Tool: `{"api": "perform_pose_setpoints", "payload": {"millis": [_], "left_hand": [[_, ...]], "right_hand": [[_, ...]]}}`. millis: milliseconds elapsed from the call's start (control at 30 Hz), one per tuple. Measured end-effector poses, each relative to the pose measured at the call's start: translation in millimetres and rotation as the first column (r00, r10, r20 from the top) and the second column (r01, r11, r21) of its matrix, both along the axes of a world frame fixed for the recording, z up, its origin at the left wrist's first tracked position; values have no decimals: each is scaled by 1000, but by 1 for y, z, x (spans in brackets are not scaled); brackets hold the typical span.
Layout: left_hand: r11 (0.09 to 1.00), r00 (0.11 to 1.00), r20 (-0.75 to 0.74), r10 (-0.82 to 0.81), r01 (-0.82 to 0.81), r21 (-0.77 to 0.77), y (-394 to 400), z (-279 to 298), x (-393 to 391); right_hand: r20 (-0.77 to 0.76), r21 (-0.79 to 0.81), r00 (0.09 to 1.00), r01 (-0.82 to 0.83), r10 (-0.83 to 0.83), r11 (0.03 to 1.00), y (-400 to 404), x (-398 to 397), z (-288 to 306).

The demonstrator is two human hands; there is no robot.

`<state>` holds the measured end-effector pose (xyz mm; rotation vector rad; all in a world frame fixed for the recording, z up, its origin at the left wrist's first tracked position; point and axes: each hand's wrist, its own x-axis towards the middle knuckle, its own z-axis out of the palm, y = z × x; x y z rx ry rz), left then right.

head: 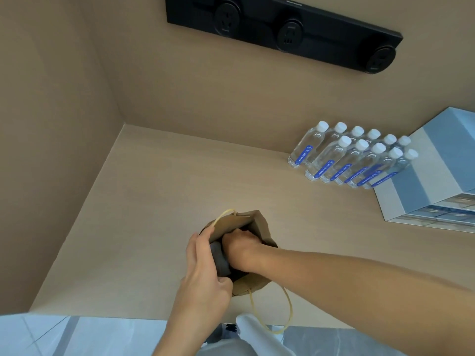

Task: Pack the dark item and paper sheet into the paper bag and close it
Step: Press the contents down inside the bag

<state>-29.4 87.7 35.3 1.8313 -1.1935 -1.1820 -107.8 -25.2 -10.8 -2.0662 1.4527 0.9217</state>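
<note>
**Dark item going into the bag**

The bag (254,224) stands open on the surface (154,201). The left hand (203,276) grips its near rim. The right hand (240,249) is inside, closed on the dark item (219,260) at the mouth.

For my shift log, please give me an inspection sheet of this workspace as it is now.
Surface: light wooden counter, mostly bare.
Job's things: paper bag open on the counter; dark item partly inside its mouth; paper sheet not identified.
Clutter: water bottles in two rows at far right, beside a blue-grey box.
Hands: left hand holds the bag's rim; right hand pushes the dark item in.
Cables: nothing seen.
Surroundings: black socket strip on the back wall; grey floor below.
</note>
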Motion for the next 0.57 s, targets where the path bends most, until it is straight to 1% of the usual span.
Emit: {"api": "perform_pose_setpoints", "payload": {"millis": [33, 67, 100, 134, 167, 200, 234, 267, 300, 334, 367, 401, 434, 467, 501, 567], "left_hand": [[1000, 1000, 4, -7, 7, -4, 1, 0, -1], [1000, 1000, 7, -9, 9, -7, 1, 0, -1], [1000, 1000, 9, -9, 9, -13, 2, -1, -1], [1000, 1000, 8, -7, 7, -22, 2, -1, -1], [1000, 1000, 0, -6, 6, -31, 3, -2, -1], [999, 1000, -13, -5, 4, -35, 3, -2, 0], [999, 1000, -23, -3, 2, -35, 3, -2, 0], [1000, 1000, -29, -1, 0, -30, 4, -2, 0], [1000, 1000, -30, 1, -2, -24, 4, -2, 1], [1000, 999, -32, 6, -6, -19, 4, -1, 1], [1000, 999, -36, 10, -10, -14, 4, -1, 1], [1000, 999, -39, 11, -12, -8, 4, 0, 2], [1000, 999, -38, 10, -10, -3, 3, 0, 2], [1000, 999, -34, 7, -6, 5, 4, 0, 2], [1000, 1000, -30, 4, -4, 11, 4, 0, 2], [1000, 1000, -29, 8, -7, 16, 4, -1, 2]], "right_hand": [[27, 15, 994, 104, -104, 994, -1, 0, -2], [64, 19, 969, 238, -239, 971, -1, 1, -4], [120, 33, 905, 406, -407, 913, -2, 1, -5], [185, 76, 786, 587, -590, 806, -1, 2, -5], [235, 119, 650, 718, -722, 686, 1, 4, -5], [266, 171, 529, 797, -806, 579, 3, 6, -3], [288, 216, 426, 844, -858, 491, 4, 7, -2], [297, 238, 357, 871, -886, 431, 5, 8, -2], [297, 231, 383, 860, -875, 455, 6, 7, -1], [287, 209, 449, 833, -846, 513, 7, 5, 0], [282, 155, 564, 772, -776, 617, 9, 3, 2], [262, 77, 729, 638, -633, 766, 11, 1, 3], [230, -10, 870, 451, -437, 892, 12, 0, 5], [219, -84, 943, 273, -249, 958, 14, -1, 7], [213, -107, 970, 144, -119, 984, 16, -1, 9], [219, -67, 973, 84, -68, 994, 20, 2, 9]]}}
